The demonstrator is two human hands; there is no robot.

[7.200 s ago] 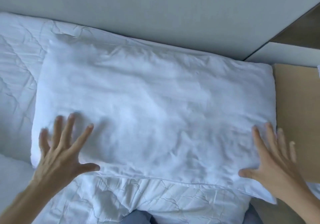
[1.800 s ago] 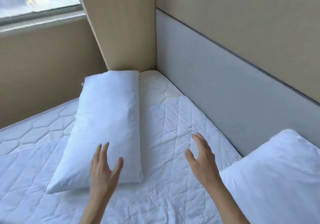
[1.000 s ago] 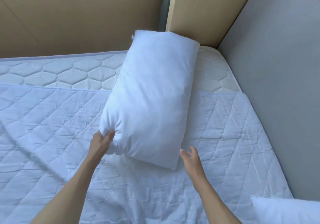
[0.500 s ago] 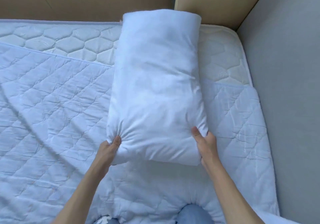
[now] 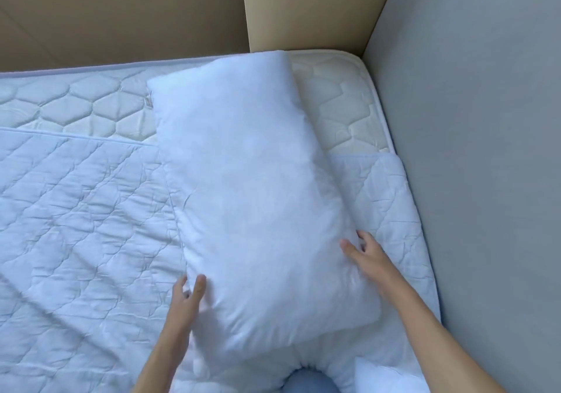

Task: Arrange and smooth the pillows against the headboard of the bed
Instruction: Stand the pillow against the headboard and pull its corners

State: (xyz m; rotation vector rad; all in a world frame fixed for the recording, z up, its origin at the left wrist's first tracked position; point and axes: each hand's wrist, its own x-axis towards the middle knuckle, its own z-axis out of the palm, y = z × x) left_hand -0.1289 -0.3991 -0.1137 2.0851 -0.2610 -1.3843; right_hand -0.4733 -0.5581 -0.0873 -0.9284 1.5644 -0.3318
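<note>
A white pillow (image 5: 258, 210) lies lengthwise on the quilted white mattress pad (image 5: 76, 225), its far end over the bare mattress (image 5: 343, 113). My left hand (image 5: 186, 297) touches the pillow's near left edge with its fingers fairly straight. My right hand (image 5: 365, 254) holds the near right edge, thumb on top and fingers at the side. The grey padded headboard (image 5: 470, 150) runs along the right, a short gap away from the pillow. A corner of a second white pillow (image 5: 388, 379) shows at the bottom right.
A tan wall panel (image 5: 121, 13) and a beige column (image 5: 303, 7) stand behind the far edge of the bed. My blue-clad knee (image 5: 309, 383) presses into the pad at the bottom edge. Wrinkled pad stretches away to the left.
The pillow has been drawn nearer to me and turned a little, its near end now closer to the headboard. My left hand has loosened from a grip to a flat touch.
</note>
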